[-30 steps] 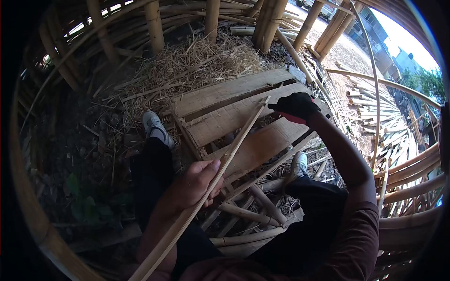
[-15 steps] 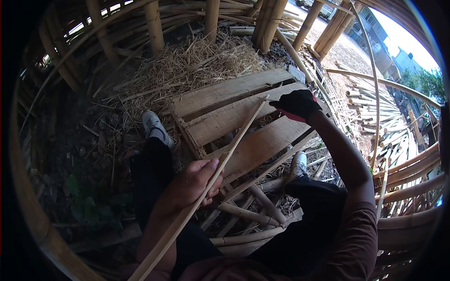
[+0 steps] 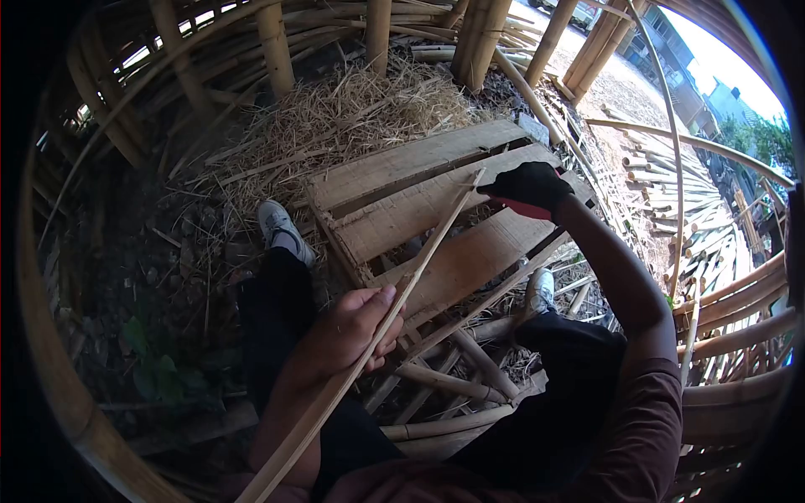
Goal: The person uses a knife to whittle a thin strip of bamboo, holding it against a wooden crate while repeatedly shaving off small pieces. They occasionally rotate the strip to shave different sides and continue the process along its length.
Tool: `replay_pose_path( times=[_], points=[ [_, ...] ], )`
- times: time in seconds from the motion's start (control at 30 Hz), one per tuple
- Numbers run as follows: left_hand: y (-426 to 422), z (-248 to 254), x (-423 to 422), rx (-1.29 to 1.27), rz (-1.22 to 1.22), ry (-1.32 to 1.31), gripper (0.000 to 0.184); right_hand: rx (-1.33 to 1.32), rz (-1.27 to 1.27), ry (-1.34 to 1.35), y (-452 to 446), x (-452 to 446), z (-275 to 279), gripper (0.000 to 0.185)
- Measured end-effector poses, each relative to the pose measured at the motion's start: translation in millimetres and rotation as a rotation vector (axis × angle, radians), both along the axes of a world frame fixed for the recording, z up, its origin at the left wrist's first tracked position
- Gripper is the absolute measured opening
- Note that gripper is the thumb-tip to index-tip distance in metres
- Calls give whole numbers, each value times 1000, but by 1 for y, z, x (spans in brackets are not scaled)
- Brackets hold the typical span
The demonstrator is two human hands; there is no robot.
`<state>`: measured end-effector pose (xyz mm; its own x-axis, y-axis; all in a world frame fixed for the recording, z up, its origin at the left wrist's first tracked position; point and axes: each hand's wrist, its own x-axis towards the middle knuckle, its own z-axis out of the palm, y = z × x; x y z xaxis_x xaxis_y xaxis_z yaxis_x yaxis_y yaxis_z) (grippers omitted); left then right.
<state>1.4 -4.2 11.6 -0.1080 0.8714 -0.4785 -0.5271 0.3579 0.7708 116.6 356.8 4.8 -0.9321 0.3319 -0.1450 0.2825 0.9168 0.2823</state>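
Observation:
A long, pale bamboo strip [image 3: 436,239] slants from the bottom edge up to the middle of the head view. My left hand [image 3: 360,327], bare, is closed around it, with the thumb on top. Close to the strip's far end is my right hand [image 3: 532,189], in a black and red glove, its fingers curled. Whatever lies in those fingers is dark and hard to make out. Under both the strip's far part and the glove stands a low slatted wooden table [image 3: 486,251], with gaps between its boards.
A heap of straw-like shavings [image 3: 352,117] lies beyond the table. Upright bamboo poles [image 3: 275,50] stand at the back. Many cut bamboo poles [image 3: 688,201] are piled at the right. My shoes [image 3: 281,226] flank the table, and bamboo pieces [image 3: 457,381] lie beneath it.
My right hand has shifted slightly down and left, nearer the side of the strip just below its tip. The left hand keeps its hold. The whole view has moved a little.

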Motion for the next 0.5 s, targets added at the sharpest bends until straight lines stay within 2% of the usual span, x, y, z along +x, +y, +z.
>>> replay_pose_path(
  times=[0.03,0.1,0.2,0.3,0.37,0.43,0.5],
  points=[
    [0,-2,1,6,7,-25,32,-31,-195,20,17,-1,-3,58],
    [-1,-2,0,21,9,-51,32,-69,-291,-61,32,2,4,62],
    [-1,1,0,7,30,-76,32,-12,-399,104,23,8,-10,67],
    [-1,4,1,15,45,-98,32,-100,-496,184,2,7,13,66],
    [-1,2,1,5,37,-91,32,-119,-490,230,-11,2,15,64],
    [-1,1,0,2,33,-78,31,-158,-96,169,-31,3,11,56],
    [-1,0,0,3,8,-28,31,-285,-82,124,-55,2,8,61]
  ],
)
